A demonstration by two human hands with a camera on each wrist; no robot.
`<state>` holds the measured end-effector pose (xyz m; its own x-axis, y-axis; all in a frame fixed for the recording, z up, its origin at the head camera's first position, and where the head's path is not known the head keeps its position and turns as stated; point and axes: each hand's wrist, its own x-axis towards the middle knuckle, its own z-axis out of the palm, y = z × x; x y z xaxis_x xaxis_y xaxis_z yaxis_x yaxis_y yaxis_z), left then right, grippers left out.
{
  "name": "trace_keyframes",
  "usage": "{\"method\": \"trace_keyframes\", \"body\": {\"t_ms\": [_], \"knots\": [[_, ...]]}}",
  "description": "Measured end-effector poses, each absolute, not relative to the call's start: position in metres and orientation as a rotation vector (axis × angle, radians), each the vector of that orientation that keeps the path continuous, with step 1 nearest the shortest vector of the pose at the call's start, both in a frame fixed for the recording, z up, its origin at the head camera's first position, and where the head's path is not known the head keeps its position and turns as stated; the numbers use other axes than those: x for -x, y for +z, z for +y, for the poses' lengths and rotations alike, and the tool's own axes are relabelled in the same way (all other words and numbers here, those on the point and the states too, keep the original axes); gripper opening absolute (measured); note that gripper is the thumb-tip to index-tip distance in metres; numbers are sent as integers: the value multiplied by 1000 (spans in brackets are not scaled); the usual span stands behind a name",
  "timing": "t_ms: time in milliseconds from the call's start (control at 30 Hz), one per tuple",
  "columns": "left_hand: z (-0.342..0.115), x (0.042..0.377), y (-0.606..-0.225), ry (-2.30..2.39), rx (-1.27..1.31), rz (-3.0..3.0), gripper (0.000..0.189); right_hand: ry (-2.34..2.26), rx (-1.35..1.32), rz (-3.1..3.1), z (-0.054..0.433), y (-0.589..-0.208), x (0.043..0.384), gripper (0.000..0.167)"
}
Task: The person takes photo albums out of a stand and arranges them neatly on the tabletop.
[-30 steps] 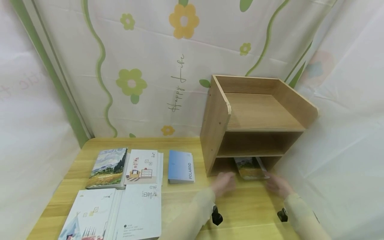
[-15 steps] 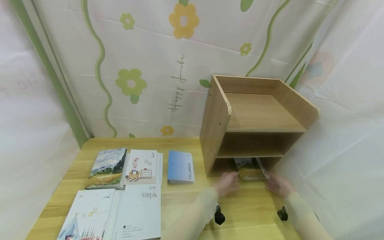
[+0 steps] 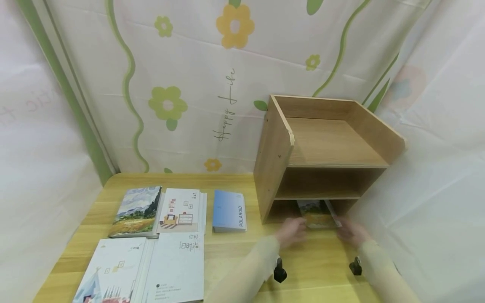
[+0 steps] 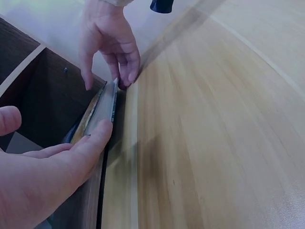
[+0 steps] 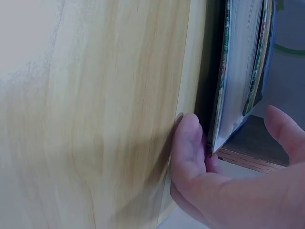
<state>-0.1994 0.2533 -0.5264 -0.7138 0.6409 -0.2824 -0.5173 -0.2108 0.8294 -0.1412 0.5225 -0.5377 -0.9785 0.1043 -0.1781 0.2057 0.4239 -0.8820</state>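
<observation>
A thick hardback book or album (image 3: 317, 213) with a painted landscape cover lies flat in the lowest compartment of a wooden shelf (image 3: 326, 145), its front end jutting past the opening. My left hand (image 3: 291, 231) is at its front left corner; in the left wrist view the extended fingers touch the edge of the book (image 4: 101, 105), thumb held apart. At the front right corner, my right hand (image 3: 354, 232) has loosely bent fingertips right at the lower cover of the book (image 5: 238, 67), while its thumb stands off the top cover.
At the table's left lie a landscape-covered book (image 3: 138, 210), a white book with a furniture drawing (image 3: 179, 210), a white tent-picture book (image 3: 113, 265) and a plain white book (image 3: 176, 269). A blue Polaroid album (image 3: 228, 210) lies left of the shelf. Patterned curtains (image 3: 197, 84) surround the table.
My left hand has slid a little to the right, up to the book's left corner. The right hand and the book have barely moved.
</observation>
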Motion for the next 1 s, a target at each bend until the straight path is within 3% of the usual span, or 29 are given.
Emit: {"method": "trace_keyframes", "body": {"t_ms": [67, 233, 500, 733, 1000], "knots": [[254, 199, -526, 1979, -165, 1299, 46, -1788, -544, 2348, 521, -538, 147, 54], [255, 199, -527, 1965, -177, 1301, 45, -1841, -783, 2200, 524, -542, 158, 64], [258, 200, -529, 1972, -163, 1285, 46, -1913, -866, 2134, 529, -547, 165, 62], [262, 201, -536, 1995, -127, 1258, 44, -1826, -722, 2266, 527, -547, 160, 53], [270, 198, -542, 2065, -16, 1193, 43, -2028, -759, 2098, 534, -556, 162, 51]]}}
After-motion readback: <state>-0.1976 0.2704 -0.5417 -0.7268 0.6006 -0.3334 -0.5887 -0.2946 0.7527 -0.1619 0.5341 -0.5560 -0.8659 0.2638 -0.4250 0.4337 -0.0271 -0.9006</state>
